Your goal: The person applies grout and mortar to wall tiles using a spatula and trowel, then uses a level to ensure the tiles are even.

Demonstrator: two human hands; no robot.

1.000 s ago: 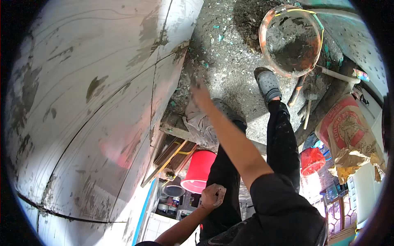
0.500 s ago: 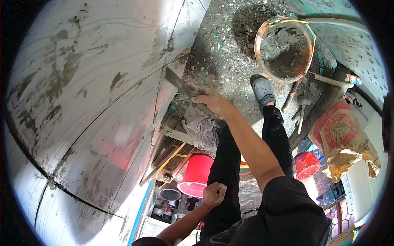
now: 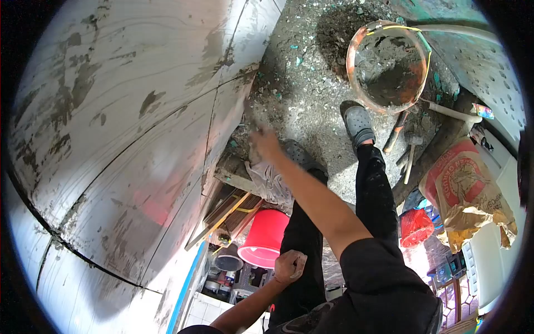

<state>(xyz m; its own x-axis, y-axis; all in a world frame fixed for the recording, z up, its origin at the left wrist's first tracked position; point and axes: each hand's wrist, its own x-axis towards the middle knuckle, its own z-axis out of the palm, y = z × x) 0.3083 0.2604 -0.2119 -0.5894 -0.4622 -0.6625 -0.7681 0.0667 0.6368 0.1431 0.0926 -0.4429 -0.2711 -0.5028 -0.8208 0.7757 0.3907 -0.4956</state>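
Observation:
My right hand (image 3: 267, 146) reaches out over the grey cloth and is smeared by motion. Its fingers are wrapped round a flat-bladed trowel (image 3: 252, 118), now only a dark blur beside the tiled wall's lower edge. Grey mortar smears and dark joints mark the large white tiles (image 3: 139, 139) to the left. Against my thigh, my left hand (image 3: 289, 266) is closed, with pale dust on it; whatever may be inside it is hidden. Under the right hand lies a crumpled grey cloth (image 3: 270, 181).
A bucket with grey mortar (image 3: 386, 69) stands on the rough floor (image 3: 300, 72). Near it lie a hammer (image 3: 411, 153) and an orange-and-black handle (image 3: 395, 132). A torn paper sack (image 3: 467, 189) is at right. Below the cloth are wood strips (image 3: 225, 217) and a red bucket (image 3: 264, 239).
My right hand and the trowel have swung away from the tiles and down towards the cloth, and a grey clog shows beside the hand. My left hand has hardly moved.

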